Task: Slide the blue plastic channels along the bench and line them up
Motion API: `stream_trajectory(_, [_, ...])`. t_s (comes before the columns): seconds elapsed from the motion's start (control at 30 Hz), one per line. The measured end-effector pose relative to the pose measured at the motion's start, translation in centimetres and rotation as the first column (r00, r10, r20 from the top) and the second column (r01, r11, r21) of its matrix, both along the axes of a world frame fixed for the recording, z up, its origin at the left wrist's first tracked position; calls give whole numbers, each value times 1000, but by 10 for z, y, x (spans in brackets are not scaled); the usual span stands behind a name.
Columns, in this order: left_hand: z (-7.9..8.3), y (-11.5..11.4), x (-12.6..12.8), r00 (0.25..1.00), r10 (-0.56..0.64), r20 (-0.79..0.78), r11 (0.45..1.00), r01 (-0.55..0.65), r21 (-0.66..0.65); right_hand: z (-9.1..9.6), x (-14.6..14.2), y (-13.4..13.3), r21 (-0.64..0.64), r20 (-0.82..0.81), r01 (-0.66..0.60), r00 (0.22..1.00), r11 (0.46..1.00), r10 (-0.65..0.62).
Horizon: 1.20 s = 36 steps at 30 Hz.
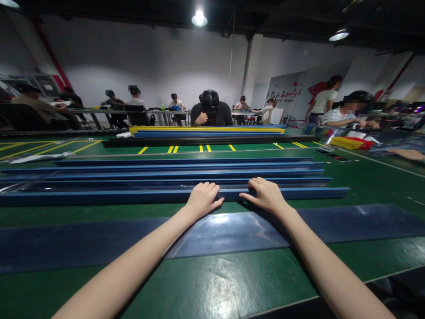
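Observation:
My left hand (203, 198) is closed over the nearest long blue plastic channel (99, 197), thumb on the near side and fingers over its top edge. A short way to the right, my right hand (265, 195) grips the same channel, its thumb pointing left. The fingertips of both hands are partly hidden behind it. Several more blue channels (232, 173) lie parallel just beyond. Between me and the channels, a flat bluish clear plastic strip (226, 237) stretches across the table beneath my forearms.
The green table (206, 288) carries yellow tape marks. Farther back lie a yellow channel (166, 130) and a black strip (133, 142). A phone (332, 155) and a red-and-yellow packet (350, 142) lie at right. A person (212, 108) sits opposite; a co-worker's hand (408, 153) shows at right.

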State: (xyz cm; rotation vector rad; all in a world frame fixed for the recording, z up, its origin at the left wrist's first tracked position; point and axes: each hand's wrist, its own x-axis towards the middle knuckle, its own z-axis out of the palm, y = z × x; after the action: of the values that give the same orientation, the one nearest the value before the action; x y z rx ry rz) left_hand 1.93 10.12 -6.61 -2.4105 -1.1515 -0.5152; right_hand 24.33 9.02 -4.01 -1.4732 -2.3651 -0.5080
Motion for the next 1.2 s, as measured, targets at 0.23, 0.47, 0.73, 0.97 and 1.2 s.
stream_trajectory(0.23, [-1,1,1,1000,-1,-5,1000,1,10,-5,-7,3,12,-9,-108,994,994,108])
stream_trajectory(0.47, [-1,1,0,1000,0,-10,1000,0,13,-6,-11,5,39,-2,-67,998,997,68])
stream_trajectory(0.73, [0,1,-1,1000,-13,-15,1000,13,26,-1,-12,6,23,35,-22,999,999,21])
stream_trajectory(0.97, [0,0,0,998,-46,-40,996,49,73,4,-11,4,-44,44,10,999,999,-8])
stream_trajectory(1.2, [1,-2,1,1000,-6,-14,996,8,93,11,1,2,-87,44,83,996,993,-80])
